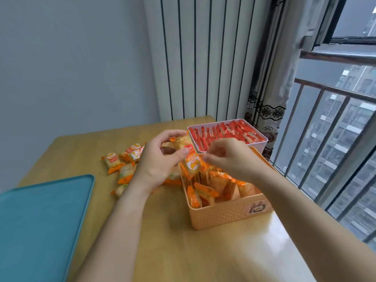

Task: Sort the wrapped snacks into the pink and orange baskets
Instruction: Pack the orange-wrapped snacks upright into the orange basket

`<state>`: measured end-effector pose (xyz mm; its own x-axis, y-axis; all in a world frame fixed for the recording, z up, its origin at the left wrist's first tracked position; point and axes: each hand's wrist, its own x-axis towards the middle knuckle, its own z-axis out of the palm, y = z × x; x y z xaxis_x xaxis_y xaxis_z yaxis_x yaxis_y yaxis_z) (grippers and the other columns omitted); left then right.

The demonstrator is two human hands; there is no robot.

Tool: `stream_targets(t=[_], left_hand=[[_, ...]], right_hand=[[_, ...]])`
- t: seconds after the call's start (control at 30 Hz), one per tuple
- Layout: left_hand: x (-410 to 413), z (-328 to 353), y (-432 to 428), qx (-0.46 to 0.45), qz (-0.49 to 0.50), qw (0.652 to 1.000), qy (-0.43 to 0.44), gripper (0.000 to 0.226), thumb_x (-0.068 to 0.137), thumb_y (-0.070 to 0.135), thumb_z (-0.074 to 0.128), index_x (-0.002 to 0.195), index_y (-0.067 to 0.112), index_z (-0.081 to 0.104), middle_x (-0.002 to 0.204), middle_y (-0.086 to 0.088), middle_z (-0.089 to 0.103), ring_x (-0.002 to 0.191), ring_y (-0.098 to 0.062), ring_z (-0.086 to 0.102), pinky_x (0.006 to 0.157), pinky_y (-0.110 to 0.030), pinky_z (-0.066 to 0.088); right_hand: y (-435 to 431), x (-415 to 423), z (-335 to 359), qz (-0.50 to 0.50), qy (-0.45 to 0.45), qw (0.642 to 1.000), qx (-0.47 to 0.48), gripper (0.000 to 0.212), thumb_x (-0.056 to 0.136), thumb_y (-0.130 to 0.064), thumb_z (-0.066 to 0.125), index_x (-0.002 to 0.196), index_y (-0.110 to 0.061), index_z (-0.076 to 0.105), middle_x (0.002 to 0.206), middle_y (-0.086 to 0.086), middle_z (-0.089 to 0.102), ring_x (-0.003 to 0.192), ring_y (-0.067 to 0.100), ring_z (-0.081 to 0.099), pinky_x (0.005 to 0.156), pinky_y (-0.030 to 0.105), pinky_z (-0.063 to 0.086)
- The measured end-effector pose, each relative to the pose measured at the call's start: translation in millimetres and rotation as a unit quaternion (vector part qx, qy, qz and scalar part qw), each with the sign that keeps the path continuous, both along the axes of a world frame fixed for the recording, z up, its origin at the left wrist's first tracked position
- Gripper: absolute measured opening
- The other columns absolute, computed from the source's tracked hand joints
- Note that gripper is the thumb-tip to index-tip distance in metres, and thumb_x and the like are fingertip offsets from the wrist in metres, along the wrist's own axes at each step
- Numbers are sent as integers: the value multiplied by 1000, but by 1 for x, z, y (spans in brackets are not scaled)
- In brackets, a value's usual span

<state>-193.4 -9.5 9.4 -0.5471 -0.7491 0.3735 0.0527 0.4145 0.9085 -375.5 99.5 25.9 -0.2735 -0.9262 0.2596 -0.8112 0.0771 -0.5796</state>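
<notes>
My left hand (158,159) grips a few orange-wrapped snacks (183,144) above the far left corner of the orange basket (227,215). One orange packet (193,164) hangs just under my left thumb at the basket's rim. My right hand (225,157) hovers over the orange basket with curled fingers, its fingertips close to that packet; whether it pinches anything is unclear. The orange basket holds several orange packets standing on edge. Behind it, the pink basket (262,142) is full of red-wrapped snacks. A loose pile of orange packets (124,161) lies on the table to the left of my left hand.
A teal tray (40,220) lies at the near left of the wooden table (162,241). The table's right edge runs along a window with a railing (325,139). A curtain (266,98) and a striped panel (203,58) stand behind the baskets.
</notes>
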Motion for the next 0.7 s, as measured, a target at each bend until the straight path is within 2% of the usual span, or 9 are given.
stream_targets(t=[0.1, 0.2, 0.33, 0.5, 0.6, 0.7], left_hand=[[2, 1, 2, -3, 7, 1000, -23, 35, 81, 12, 83, 109, 28, 69, 94, 15, 74, 73, -5, 68, 61, -21, 53], [-3, -4, 2, -43, 14, 997, -69, 35, 81, 19, 85, 106, 33, 66, 99, 15, 71, 76, -5, 64, 69, -24, 56], [-9, -4, 7, -74, 38, 989, -124, 32, 83, 24, 83, 101, 36, 61, 104, 17, 62, 78, -3, 60, 62, -11, 48], [-10, 1, 10, -126, 79, 969, -198, 29, 82, 29, 84, 99, 35, 61, 107, 11, 62, 79, -9, 57, 58, -16, 41], [-12, 3, 14, -159, 77, 957, -231, 29, 80, 32, 84, 97, 36, 61, 106, 10, 60, 85, -11, 58, 63, -22, 45], [-15, 3, 21, -186, 52, 934, -300, 31, 78, 34, 86, 95, 36, 60, 101, 13, 55, 84, -9, 54, 65, -23, 41]], right_hand=[[4, 5, -5, 71, 56, 988, 128, 27, 86, -43, 77, 106, -25, 73, 96, -11, 72, 81, 4, 66, 73, 26, 58], [4, 9, -12, 75, 115, 974, 180, 39, 82, -46, 79, 117, -30, 70, 103, -12, 72, 86, 6, 68, 75, 31, 63], [6, 6, -13, 37, 116, 976, 182, 28, 84, -28, 76, 111, -26, 73, 96, -8, 71, 83, 11, 68, 73, 34, 63], [13, -13, -2, -22, 113, 985, 132, 23, 85, -21, 62, 104, -26, 76, 94, -4, 73, 82, 16, 66, 74, 42, 60], [13, -19, 2, -24, 82, 989, 117, 24, 88, -19, 62, 109, -24, 74, 100, -7, 72, 85, 13, 64, 76, 36, 56], [12, -20, 7, -9, 61, 994, 87, 23, 89, -16, 63, 107, -24, 75, 101, -10, 68, 79, 2, 56, 67, 23, 45]])
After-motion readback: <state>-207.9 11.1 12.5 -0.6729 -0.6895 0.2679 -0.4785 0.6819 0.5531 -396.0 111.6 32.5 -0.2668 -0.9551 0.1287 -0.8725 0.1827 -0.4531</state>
